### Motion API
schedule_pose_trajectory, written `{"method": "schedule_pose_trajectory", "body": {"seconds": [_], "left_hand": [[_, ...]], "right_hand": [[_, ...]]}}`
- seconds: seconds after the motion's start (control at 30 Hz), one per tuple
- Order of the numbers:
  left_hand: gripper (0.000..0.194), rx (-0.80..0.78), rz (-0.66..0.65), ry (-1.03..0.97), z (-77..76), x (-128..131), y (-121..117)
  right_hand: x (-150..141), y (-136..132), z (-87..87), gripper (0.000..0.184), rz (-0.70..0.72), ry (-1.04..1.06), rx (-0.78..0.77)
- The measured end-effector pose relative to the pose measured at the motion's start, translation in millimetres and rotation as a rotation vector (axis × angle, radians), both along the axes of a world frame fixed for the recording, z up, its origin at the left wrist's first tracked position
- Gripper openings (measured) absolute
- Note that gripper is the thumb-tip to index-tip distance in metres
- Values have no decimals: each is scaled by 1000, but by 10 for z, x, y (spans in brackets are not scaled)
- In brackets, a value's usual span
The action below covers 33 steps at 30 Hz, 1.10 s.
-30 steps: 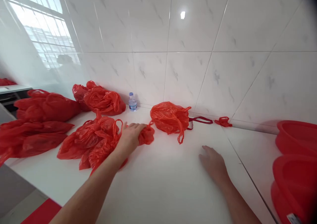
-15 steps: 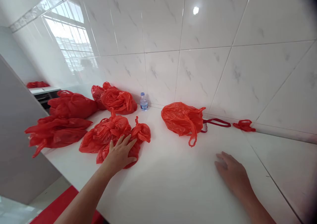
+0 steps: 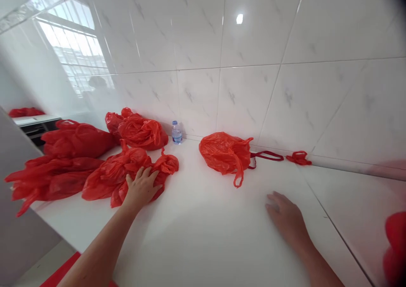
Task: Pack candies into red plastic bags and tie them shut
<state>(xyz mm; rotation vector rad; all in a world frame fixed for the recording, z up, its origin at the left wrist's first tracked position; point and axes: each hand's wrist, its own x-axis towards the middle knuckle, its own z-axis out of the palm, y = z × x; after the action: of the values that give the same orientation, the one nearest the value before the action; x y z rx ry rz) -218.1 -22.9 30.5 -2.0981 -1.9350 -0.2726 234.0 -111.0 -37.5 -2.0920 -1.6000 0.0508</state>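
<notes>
My left hand point(image 3: 142, 189) lies with spread fingers on the front of a red plastic bag point(image 3: 117, 172), which is crumpled and bulging. A small knotted part point(image 3: 168, 164) of red plastic sticks up just beyond my fingertips. My right hand point(image 3: 287, 217) is over the bare white table point(image 3: 206, 232), its fingers loosely bent and apart, with nothing in it. Beyond and left of that hand, another red plastic bag point(image 3: 223, 153) rests near the wall, one handle loop hanging forward. A dark red strap point(image 3: 269, 155) comes out from behind it.
More filled red bags point(image 3: 79, 139) crowd the table's left end. A small water bottle point(image 3: 176, 133) stands by the tiled wall point(image 3: 247, 96). Toward the right lies a small crumpled red bag point(image 3: 298, 158). A blurred red object point(image 3: 396, 246) shows at the right edge.
The view has turned slightly right, so everything sits further left. A red object has come into view at the right edge. Both hands keep roughly the same places on the table.
</notes>
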Motion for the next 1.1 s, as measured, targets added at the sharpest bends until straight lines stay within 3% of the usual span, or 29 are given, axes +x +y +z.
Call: {"method": "schedule_pose_trajectory", "body": {"seconds": [0.07, 0.13, 0.4, 0.53, 0.67, 0.77, 0.9, 1.0, 1.1], "left_hand": [[43, 61, 14, 0, 24, 153, 11], [45, 114, -67, -36, 53, 371, -4], [69, 59, -656, -371, 117, 1480, 84], [77, 95, -709, -490, 125, 2002, 259], [73, 235, -688, -393, 89, 2389, 371], [58, 293, -631, -341, -5, 2496, 416], [20, 284, -623, -398, -184, 2415, 545], [14, 309, -659, -543, -258, 2297, 615], [11, 338, -700, -700, -247, 2197, 537]], "right_hand": [[-11, 1, 3, 43, 4, -13, 2], [-25, 0, 12, 43, -3, -3, -3], [-91, -34, 94, 42, -24, 60, -14], [-91, -30, 100, 40, -11, 76, 2], [-100, -21, 91, 37, -15, 78, 40], [-121, -29, 104, 34, -22, 72, 74], [-134, -29, 130, 32, -11, 63, 95], [-209, -26, 187, 39, -3, 34, 151], [-436, -53, 316, 47, 83, -50, 333]]}}
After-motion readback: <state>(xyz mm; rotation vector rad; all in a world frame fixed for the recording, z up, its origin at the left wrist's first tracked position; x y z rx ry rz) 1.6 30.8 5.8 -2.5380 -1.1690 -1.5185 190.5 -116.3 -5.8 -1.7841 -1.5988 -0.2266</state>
